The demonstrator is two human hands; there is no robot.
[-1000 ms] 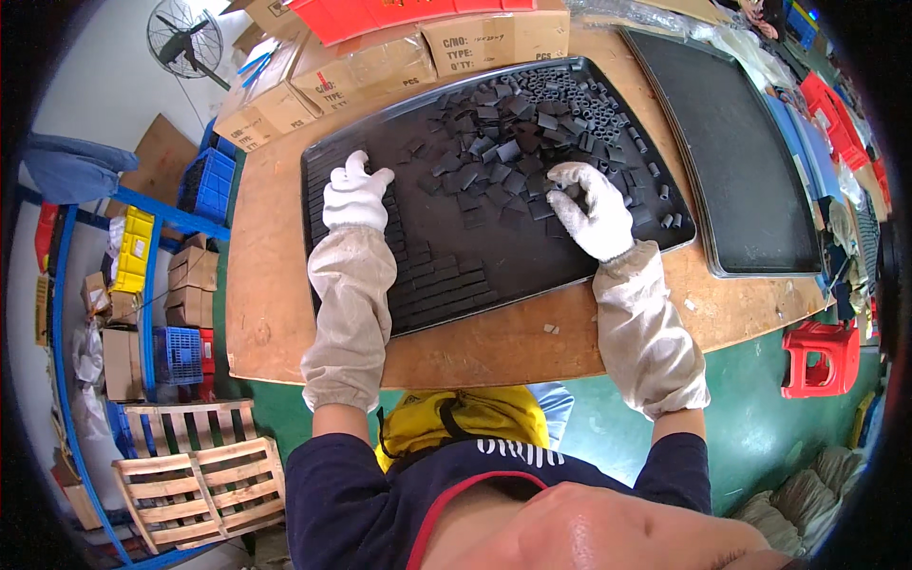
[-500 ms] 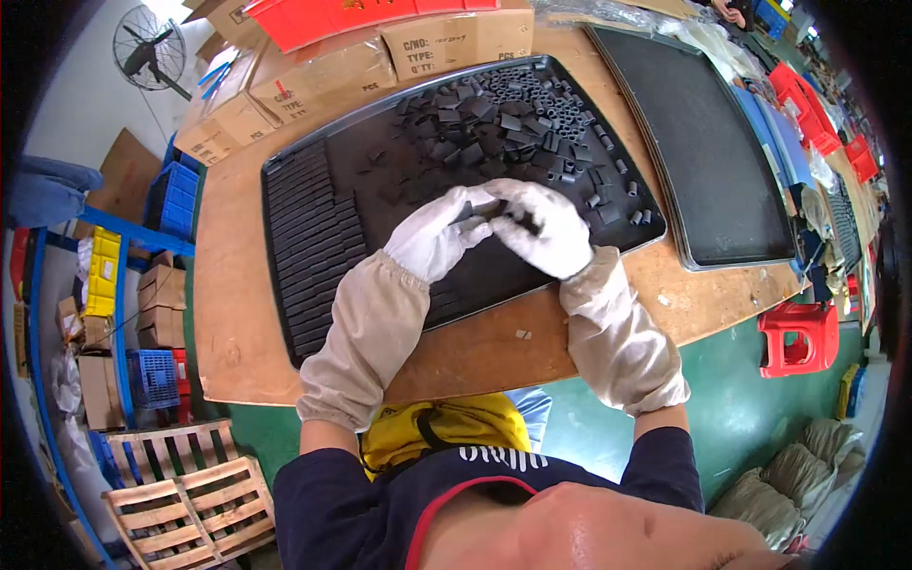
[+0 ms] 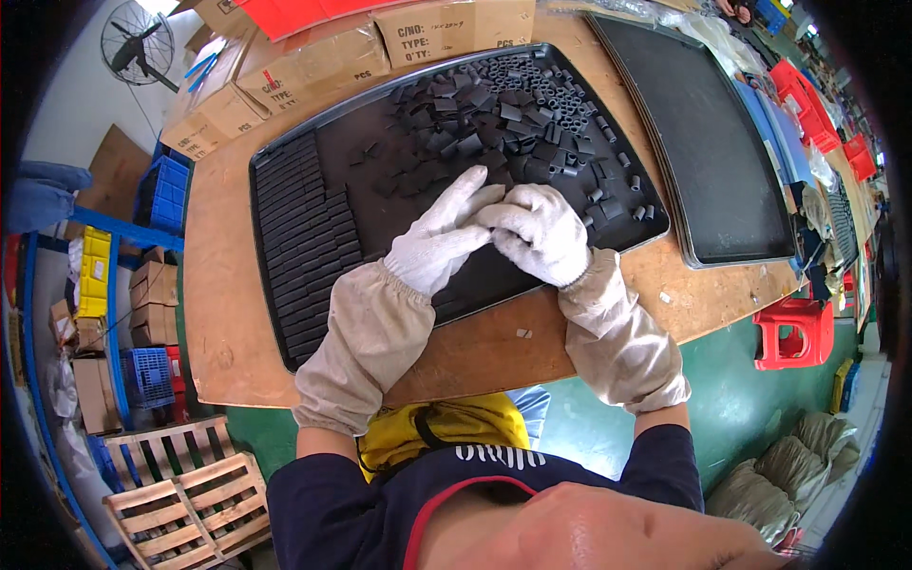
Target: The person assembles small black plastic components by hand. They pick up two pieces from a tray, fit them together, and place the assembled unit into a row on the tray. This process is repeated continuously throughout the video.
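My two hands, in white gloves, meet over the near middle of a large black tray [image 3: 399, 290]. The left hand [image 3: 442, 237] has its index finger stretched out, with the thumb and other fingers against the right hand's fingertips. My right hand [image 3: 543, 233] is closed, its fingers curled and pinched together. What sits between the fingertips is hidden. Beyond the hands lies a loose heap of flat black pieces [image 3: 465, 142], with short black tubes [image 3: 565, 104] at the far right. Neat rows of narrow black pieces [image 3: 309, 256] fill the tray's left side.
A second black tray [image 3: 703, 142] lies to the right on the wooden table [image 3: 228, 313]. Cardboard boxes [image 3: 313, 71] and a red bin [image 3: 304, 14] line the far edge. A red stool [image 3: 796, 334] stands on the floor at right; a wooden pallet [image 3: 190, 503] is at lower left.
My hands have drawn together, and the right fingers have closed up. A dark piece that showed between the left fingers is out of sight. The view has shifted slightly.
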